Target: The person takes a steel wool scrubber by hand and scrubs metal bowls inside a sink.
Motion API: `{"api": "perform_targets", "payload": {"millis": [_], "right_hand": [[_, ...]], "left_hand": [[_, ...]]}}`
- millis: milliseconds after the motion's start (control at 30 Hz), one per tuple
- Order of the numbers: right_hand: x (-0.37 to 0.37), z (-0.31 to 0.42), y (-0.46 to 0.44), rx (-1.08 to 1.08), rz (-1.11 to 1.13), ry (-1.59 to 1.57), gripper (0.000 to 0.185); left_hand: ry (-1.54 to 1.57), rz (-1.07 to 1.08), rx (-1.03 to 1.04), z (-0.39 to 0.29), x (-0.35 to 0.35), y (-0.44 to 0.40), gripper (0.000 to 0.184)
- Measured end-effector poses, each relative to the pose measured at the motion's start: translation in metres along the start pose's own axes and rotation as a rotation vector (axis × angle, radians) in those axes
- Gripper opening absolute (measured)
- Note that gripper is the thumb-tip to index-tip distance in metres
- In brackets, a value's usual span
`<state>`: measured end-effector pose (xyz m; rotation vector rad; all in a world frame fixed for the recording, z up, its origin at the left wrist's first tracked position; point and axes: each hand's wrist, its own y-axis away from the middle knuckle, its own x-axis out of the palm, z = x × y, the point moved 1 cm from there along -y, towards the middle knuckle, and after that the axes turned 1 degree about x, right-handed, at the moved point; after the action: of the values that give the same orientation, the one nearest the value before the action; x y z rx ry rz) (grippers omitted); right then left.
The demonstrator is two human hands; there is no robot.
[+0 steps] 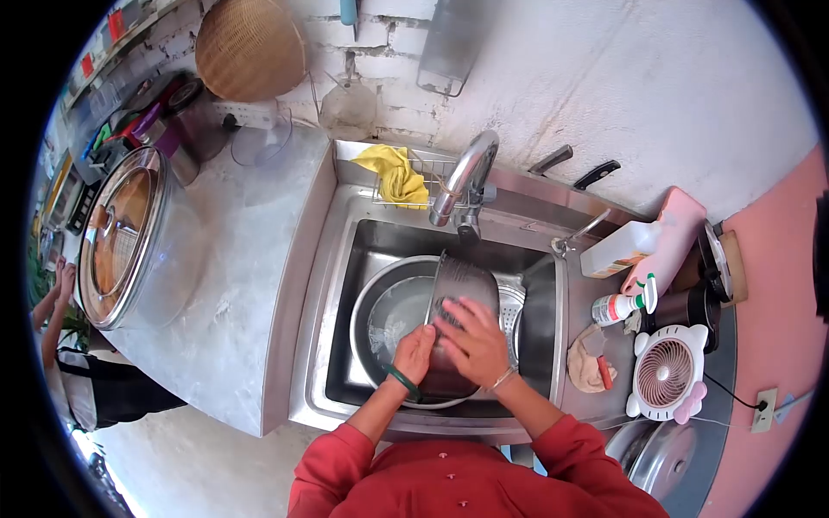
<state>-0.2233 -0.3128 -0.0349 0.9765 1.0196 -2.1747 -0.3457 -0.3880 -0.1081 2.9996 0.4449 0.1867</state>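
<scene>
Over the sink (540, 345) my left hand (414, 354) grips the near left edge of a dark, tilted pot (466, 281), with a green bangle on that wrist. Against the pot's side lies my right hand (473, 342), its fingers spread and slightly blurred; whatever is under its palm is hidden. Below the pot sits a large round metal basin (389, 311) with water in it. A perforated metal piece (511, 319) shows at the basin's right. The faucet (466, 181) arches above the back of the sink.
A yellow cloth (393, 175) hangs on a wire rack behind the sink. To the right are a spray bottle (615, 308), a white jug (617, 249), and a small fan (667, 374). A large glass-lidded container (125, 237) stands left. Another person's arms (56, 298) show far left.
</scene>
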Motion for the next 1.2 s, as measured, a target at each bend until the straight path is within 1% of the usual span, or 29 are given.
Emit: {"api": "perform_targets", "payload": {"millis": [33, 67, 100, 133, 200, 233, 267, 300, 333, 367, 400, 467, 500, 533, 567, 600, 667, 733, 767, 800, 867, 900, 933, 967, 1000, 1067, 1133, 1167, 1200], "right_hand": [[-0.001, -0.023, -0.021, 0.101, -0.066, -0.041, 0.028], [0.008, -0.064, -0.031, 0.275, -0.048, -0.147, 0.030], [0.028, -0.107, -0.033, 0.504, 0.038, -0.322, 0.030], [0.027, -0.101, -0.031, 0.510, 0.030, -0.328, 0.030], [0.015, -0.064, -0.034, 0.315, 0.033, -0.192, 0.031], [0.009, -0.026, -0.026, 0.152, 0.014, -0.065, 0.032], [0.010, 0.004, -0.015, -0.005, 0.043, -0.015, 0.033], [0.015, 0.031, -0.001, -0.086, 0.093, 0.016, 0.032], [0.024, 0.046, 0.017, -0.078, 0.125, 0.059, 0.031], [0.026, 0.046, 0.019, -0.131, 0.136, 0.070, 0.030], [0.025, 0.043, 0.020, -0.190, 0.159, 0.078, 0.029], [0.019, 0.026, 0.000, -0.181, 0.139, 0.067, 0.027], [0.016, 0.011, -0.019, -0.096, 0.036, 0.050, 0.025], [0.017, -0.011, -0.037, 0.126, -0.041, -0.054, 0.024], [0.024, -0.049, -0.048, 0.272, -0.006, -0.183, 0.024], [0.025, -0.060, -0.055, 0.484, 0.071, -0.273, 0.023], [0.021, -0.041, -0.040, 0.219, -0.003, -0.062, 0.024], [0.013, 0.018, -0.017, -0.018, 0.010, 0.043, 0.025], [0.018, 0.037, 0.003, -0.068, 0.072, 0.070, 0.025], [0.022, 0.049, 0.015, -0.115, 0.126, 0.100, 0.026], [0.018, 0.040, 0.008, -0.131, 0.134, 0.104, 0.025], [0.017, 0.034, 0.005, -0.139, 0.155, 0.092, 0.025], [0.017, 0.020, -0.009, -0.041, 0.097, 0.070, 0.024], [0.017, -0.002, -0.029, 0.060, 0.037, 0.049, 0.024], [0.022, -0.031, -0.042, 0.227, 0.052, -0.047, 0.024], [0.020, -0.044, -0.054, 0.408, 0.117, -0.091, 0.025], [0.018, 0.001, -0.029, 0.079, 0.046, 0.022, 0.024], [0.018, 0.029, -0.007, -0.015, 0.106, 0.061, 0.024], [0.019, 0.048, 0.012, -0.105, 0.159, 0.100, 0.023]], "left_hand": [[-0.033, -0.015, -0.010, -0.006, 0.002, 0.004, 0.045], [-0.067, -0.030, -0.018, -0.008, 0.002, 0.006, 0.046], [-0.216, -0.022, 0.003, -0.005, 0.000, 0.010, 0.048], [-0.225, -0.015, 0.001, -0.003, -0.004, 0.014, 0.048], [-0.327, -0.050, 0.018, -0.002, -0.016, 0.014, 0.051], [-0.310, -0.086, 0.005, -0.006, -0.019, 0.012, 0.055], [-0.356, -0.117, -0.013, -0.006, -0.023, 0.007, 0.058], [-0.323, -0.115, -0.080, -0.007, -0.029, 0.000, 0.060], [-0.292, -0.110, -0.140, -0.007, -0.034, -0.006, 0.061], [-0.290, -0.167, -0.152, -0.007, -0.035, -0.009, 0.063], [-0.284, -0.175, -0.147, -0.006, -0.035, -0.009, 0.063], [-0.166, -0.190, -0.086, -0.006, -0.030, -0.001, 0.064], [-0.236, -0.242, -0.062, 0.001, -0.029, 0.000, 0.064], [-0.229, -0.247, -0.066, 0.007, -0.026, 0.004, 0.064], [-0.267, -0.220, -0.056, 0.012, -0.024, 0.010, 0.063], [-0.312, -0.191, -0.047, 0.011, -0.023, 0.015, 0.061], [-0.314, -0.204, -0.016, -0.001, -0.024, 0.011, 0.064], [-0.381, -0.166, -0.109, -0.012, -0.023, 0.004, 0.068], [-0.314, -0.139, -0.125, -0.011, -0.024, -0.002, 0.072], [-0.313, -0.134, -0.120, -0.005, -0.024, -0.004, 0.072], [-0.119, -0.131, -0.242, 0.005, -0.023, -0.009, 0.072], [-0.128, -0.130, -0.247, -0.001, -0.021, -0.005, 0.072], [-0.130, -0.128, -0.249, -0.004, -0.019, -0.001, 0.072], [-0.194, -0.162, -0.201, -0.005, -0.016, 0.002, 0.072], [-0.259, -0.194, -0.153, -0.005, -0.013, 0.006, 0.072], [-0.285, -0.197, -0.125, 0.002, -0.013, 0.008, 0.072], [-0.313, -0.176, -0.137, -0.003, -0.015, 0.004, 0.071], [-0.303, -0.184, -0.145, -0.001, -0.016, 0.004, 0.071], [-0.220, -0.197, -0.220, 0.002, -0.020, 0.003, 0.069]]}}
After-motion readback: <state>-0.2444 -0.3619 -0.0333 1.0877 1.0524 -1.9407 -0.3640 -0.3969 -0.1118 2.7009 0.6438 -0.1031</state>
